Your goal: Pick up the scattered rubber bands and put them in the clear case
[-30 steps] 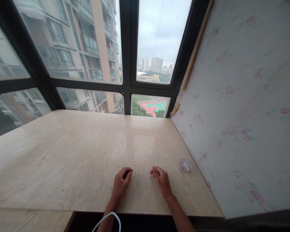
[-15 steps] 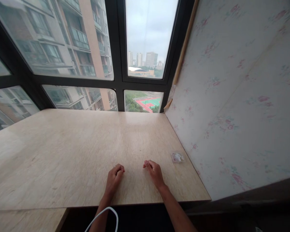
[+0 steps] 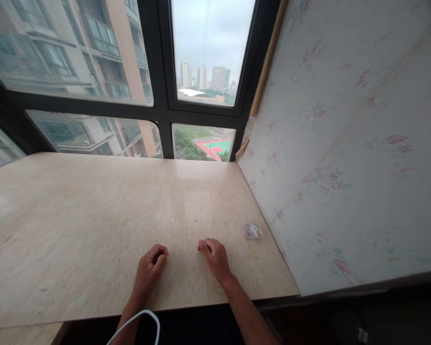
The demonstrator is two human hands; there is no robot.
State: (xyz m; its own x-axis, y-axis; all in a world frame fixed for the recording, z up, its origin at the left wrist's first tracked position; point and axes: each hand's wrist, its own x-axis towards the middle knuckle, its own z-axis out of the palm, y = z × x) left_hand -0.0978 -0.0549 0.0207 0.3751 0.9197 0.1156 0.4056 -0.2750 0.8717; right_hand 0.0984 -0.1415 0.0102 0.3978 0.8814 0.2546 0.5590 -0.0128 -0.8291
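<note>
My left hand [image 3: 149, 268] rests on the beige stone ledge [image 3: 93, 215], fingers curled into a loose fist. Opposite it, my right hand [image 3: 215, 258] lies on the same surface, also closed, its thumb against the curled fingers. A strip of bare stone separates the two. Nothing shows sticking out of either fist. To the right of my right hand, apart from it, sits a small clear plastic box [image 3: 253, 230] with pale and pinkish contents that I cannot make out.
A white cable [image 3: 149, 312] loops across my left forearm at the bottom. Dark-framed windows [image 3: 161, 115] rise behind the ledge. A flower-patterned wall [image 3: 345, 143] borders it on the right. The ledge's front edge [image 3: 187, 306] runs beneath my wrists.
The camera view has turned slightly to the right, so the hands, box and window sit further left in the picture. Both hands stay closed on the ledge.
</note>
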